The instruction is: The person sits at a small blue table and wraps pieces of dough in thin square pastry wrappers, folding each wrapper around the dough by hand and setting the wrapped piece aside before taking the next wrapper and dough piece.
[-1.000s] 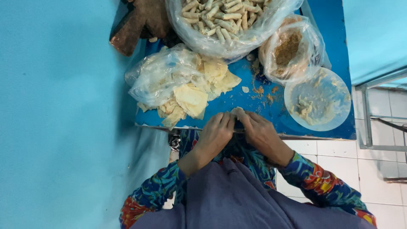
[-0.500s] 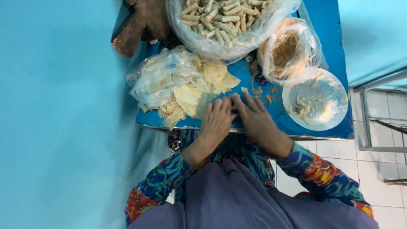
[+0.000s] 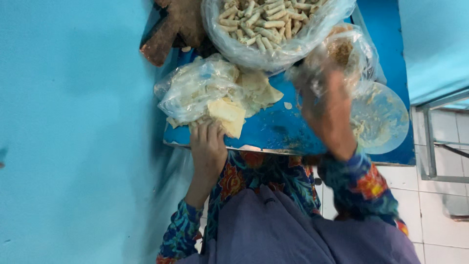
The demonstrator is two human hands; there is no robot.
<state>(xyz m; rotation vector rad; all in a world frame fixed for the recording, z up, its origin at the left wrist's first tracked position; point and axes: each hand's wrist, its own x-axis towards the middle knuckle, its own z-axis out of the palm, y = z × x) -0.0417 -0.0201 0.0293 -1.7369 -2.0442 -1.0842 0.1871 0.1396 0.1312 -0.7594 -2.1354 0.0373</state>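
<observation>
Head view: wrapper stack at your left hand, filling bag at your right.

Your left hand (image 3: 209, 149) lies flat, fingers spread, fingertips on the pale square wrappers (image 3: 225, 115) at the near edge of the blue worktop (image 3: 281, 128), just beside their crumpled clear bag (image 3: 193, 90). Peel a single sheet by one corner and press lightly so the thin stack neither tears nor slides. Your right hand (image 3: 328, 105) is raised over the bag of brown filling (image 3: 349, 51), next to the smeared round lid (image 3: 386, 117); it is motion-blurred, so you cannot tell whether it grips anything. The large bag of finished rolls (image 3: 266, 22) is cut off at the top edge; the dark brown object (image 3: 173, 29) at far left is hard to identify.
</observation>
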